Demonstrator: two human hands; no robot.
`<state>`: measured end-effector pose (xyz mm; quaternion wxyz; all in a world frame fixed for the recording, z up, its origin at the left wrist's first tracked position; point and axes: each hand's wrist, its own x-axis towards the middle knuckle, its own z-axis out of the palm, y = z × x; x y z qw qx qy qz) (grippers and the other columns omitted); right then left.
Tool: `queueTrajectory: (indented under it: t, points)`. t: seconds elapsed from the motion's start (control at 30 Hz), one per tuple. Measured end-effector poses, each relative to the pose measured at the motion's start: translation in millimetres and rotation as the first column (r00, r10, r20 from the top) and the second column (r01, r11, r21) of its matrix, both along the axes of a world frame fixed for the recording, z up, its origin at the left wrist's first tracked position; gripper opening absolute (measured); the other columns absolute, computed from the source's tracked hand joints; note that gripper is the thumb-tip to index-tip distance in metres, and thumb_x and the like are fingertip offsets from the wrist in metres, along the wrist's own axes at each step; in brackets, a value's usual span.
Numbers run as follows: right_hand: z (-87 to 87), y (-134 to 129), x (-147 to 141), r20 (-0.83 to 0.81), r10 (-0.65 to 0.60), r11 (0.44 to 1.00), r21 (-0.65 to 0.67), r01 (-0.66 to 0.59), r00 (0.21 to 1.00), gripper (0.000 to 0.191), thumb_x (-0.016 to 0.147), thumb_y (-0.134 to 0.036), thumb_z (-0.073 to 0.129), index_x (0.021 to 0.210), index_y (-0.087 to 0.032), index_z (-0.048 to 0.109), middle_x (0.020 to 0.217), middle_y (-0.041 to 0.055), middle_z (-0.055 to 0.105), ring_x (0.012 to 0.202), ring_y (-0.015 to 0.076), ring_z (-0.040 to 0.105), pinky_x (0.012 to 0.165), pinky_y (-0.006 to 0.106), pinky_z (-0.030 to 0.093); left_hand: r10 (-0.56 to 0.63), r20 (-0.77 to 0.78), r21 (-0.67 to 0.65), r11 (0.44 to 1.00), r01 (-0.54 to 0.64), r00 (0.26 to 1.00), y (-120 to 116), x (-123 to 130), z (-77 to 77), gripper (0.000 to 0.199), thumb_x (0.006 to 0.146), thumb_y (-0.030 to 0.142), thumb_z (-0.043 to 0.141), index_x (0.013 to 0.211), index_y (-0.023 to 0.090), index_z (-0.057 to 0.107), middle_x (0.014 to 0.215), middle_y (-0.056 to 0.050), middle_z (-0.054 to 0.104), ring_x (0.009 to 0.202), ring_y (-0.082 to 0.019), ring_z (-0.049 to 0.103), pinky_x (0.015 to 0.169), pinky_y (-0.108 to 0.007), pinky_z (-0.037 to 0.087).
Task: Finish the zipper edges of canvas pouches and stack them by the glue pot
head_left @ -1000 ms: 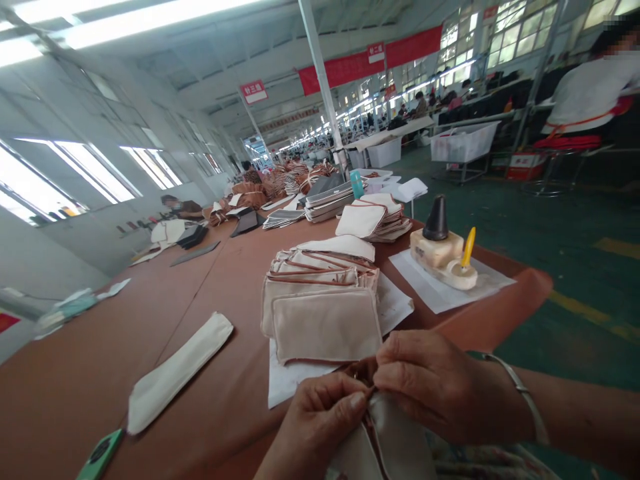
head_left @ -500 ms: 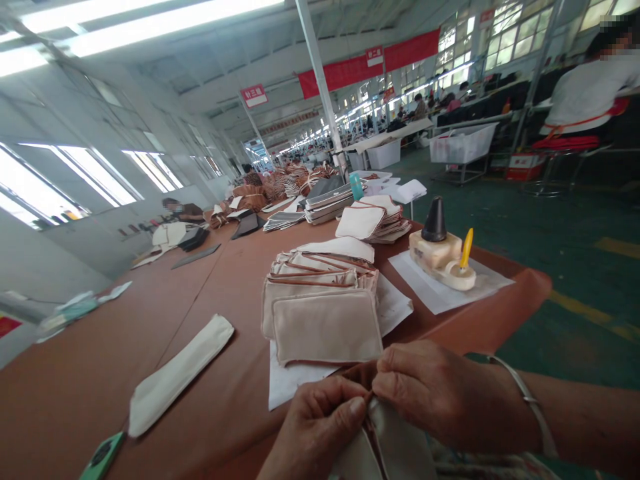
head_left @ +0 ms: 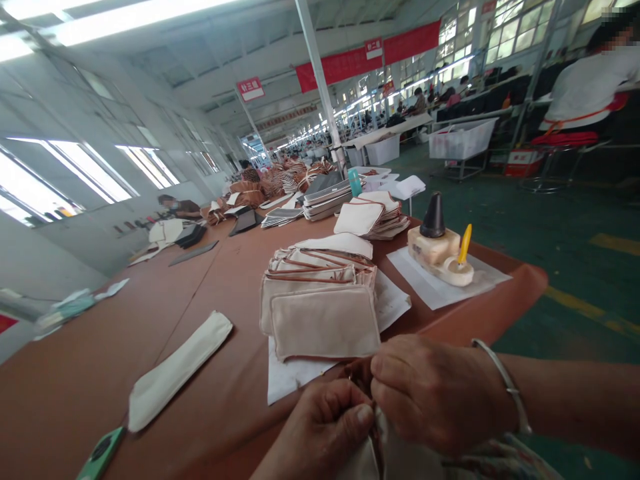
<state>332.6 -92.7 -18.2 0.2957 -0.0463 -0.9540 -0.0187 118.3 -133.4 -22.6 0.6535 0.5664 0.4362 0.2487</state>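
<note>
At the near table edge, my left hand (head_left: 320,427) pinches the edge of a cream fabric piece with brown edging (head_left: 405,450) between thumb and fingers. My right hand (head_left: 435,393), with a silver bangle on the wrist, is closed on the same piece right beside it. The two hands touch or nearly touch at a brown seam, and the fingertips of the right hand are hidden. Just beyond them lies a stack of similar cream pieces (head_left: 325,323) with brown edges, resting partly on white paper (head_left: 285,380).
A glue pot with a black cone (head_left: 433,217) and yellow-handled brush (head_left: 465,245) stands on paper at the right. Left on the brown table (head_left: 220,373) lie a long cream strip (head_left: 177,373) and a green object (head_left: 103,455). More stacked pieces (head_left: 367,219) sit behind. Other people work farther off.
My right hand has shifted slightly left and its wrist has turned a little. Both hands keep hold of the cream piece. The whole view has tilted slightly.
</note>
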Motion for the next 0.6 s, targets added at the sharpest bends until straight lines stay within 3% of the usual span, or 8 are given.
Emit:
queueTrajectory:
  t: [0.1,0.2,0.4,0.5,0.6]
  points:
    - [6.7,-1,5,-0.071,-0.044,0.976,-0.218,0.027,0.997,0.014,0.079,-0.005,0.046,0.074,-0.016,0.053,0.069,0.0034,0.052,0.06,0.0156,0.042,0.053,0.031,0.028,0.04,0.029,-0.08,0.996,-0.037,0.999,-5,0,7.7,0.045,0.077,0.055,0.072,0.072,0.011,0.065,0.07,-0.003,0.055,0.059,-0.009,0.041,0.053,-0.021,0.028]
    - [6.6,-5,9,-0.151,-0.083,0.88,-0.474,0.001,0.985,0.018,0.072,-0.002,0.044,0.078,-0.018,0.05,0.069,0.0005,0.049,0.059,0.013,0.043,0.052,0.026,0.029,0.115,0.091,-0.131,0.986,-0.103,0.989,-14,3,16.3,0.044,0.075,0.054,0.074,0.073,0.011,0.067,0.071,-0.004,0.057,0.058,-0.009,0.043,0.052,-0.021,0.028]
    - [19.3,-5,11,-0.198,0.009,0.837,-0.535,-0.116,0.98,0.015,0.079,-0.004,0.045,0.079,-0.019,0.05,0.074,0.0031,0.052,0.066,0.0148,0.048,0.058,0.026,0.035,0.204,0.137,-0.172,0.969,-0.18,0.969,-23,7,21.1,0.042,0.071,0.053,0.078,0.074,0.012,0.071,0.07,-0.005,0.061,0.057,-0.01,0.047,0.052,-0.021,0.031]
    - [24.7,1,10,-0.303,0.022,0.69,-0.685,-0.234,0.953,0.01,0.089,-0.011,0.046,0.084,-0.016,0.053,0.084,0.0067,0.056,0.077,0.0159,0.053,0.069,0.026,0.044,0.185,0.11,-0.164,0.973,-0.166,0.977,-21,3,19.7,0.042,0.072,0.053,0.078,0.076,0.012,0.071,0.072,-0.006,0.062,0.059,-0.01,0.048,0.054,-0.021,0.031]
    - [17.6,12,6,-0.259,0.031,0.426,-0.87,-0.247,0.965,0.022,0.099,-0.024,0.041,0.095,-0.013,0.058,0.091,0.0085,0.059,0.084,0.0164,0.054,0.078,0.03,0.046,0.108,0.057,-0.114,0.988,-0.101,0.992,-19,-1,21.9,0.042,0.074,0.054,0.075,0.077,0.012,0.07,0.071,-0.005,0.062,0.057,-0.01,0.047,0.055,-0.022,0.032]
